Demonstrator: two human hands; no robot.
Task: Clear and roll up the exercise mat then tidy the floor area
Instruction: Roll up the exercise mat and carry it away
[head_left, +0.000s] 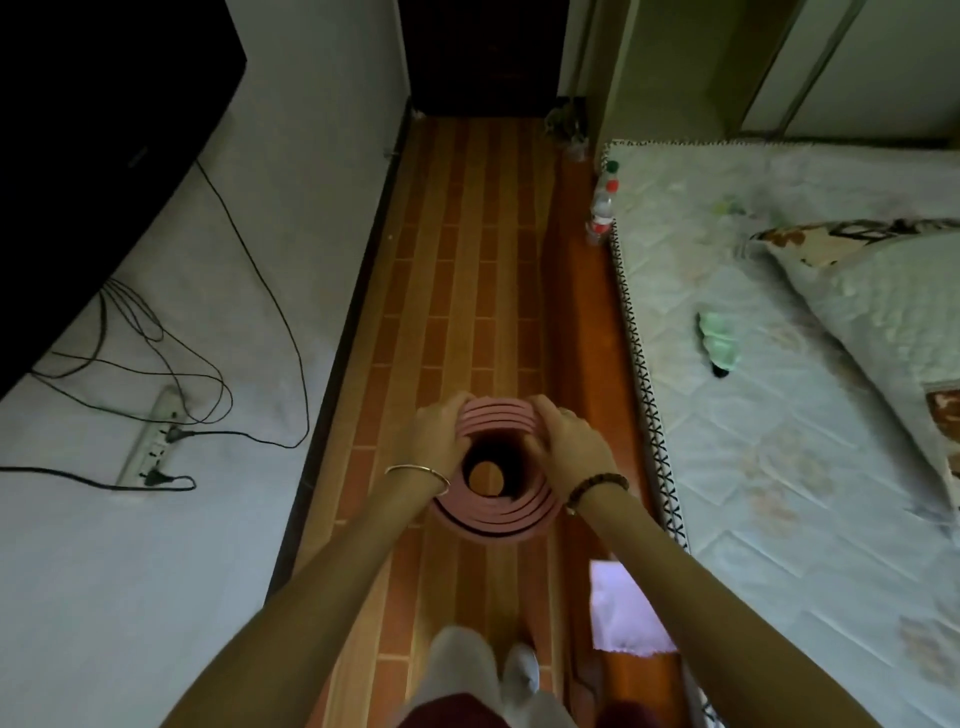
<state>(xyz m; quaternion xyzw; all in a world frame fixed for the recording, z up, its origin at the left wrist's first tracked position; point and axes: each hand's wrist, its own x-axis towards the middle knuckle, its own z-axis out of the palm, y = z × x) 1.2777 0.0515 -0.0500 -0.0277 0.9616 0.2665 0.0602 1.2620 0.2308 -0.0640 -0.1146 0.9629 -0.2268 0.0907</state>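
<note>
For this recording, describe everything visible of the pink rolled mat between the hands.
The pink rolled exercise mat, foam-like in look, is held on end with its spiral end facing the camera. Several loose pink layers coil round a wide hollow core, with dark gaps between them. The striped orange-brown floor shows through the core. The left hand grips its left rim and the right hand its right rim. Whether its lower end touches the floor is hidden.

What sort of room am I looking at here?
Probably a bedroom: a mattress with a pillow on the right, a power strip on the left, and a narrow floor between, where the left hand and right hand grip the rolled mat.
</note>
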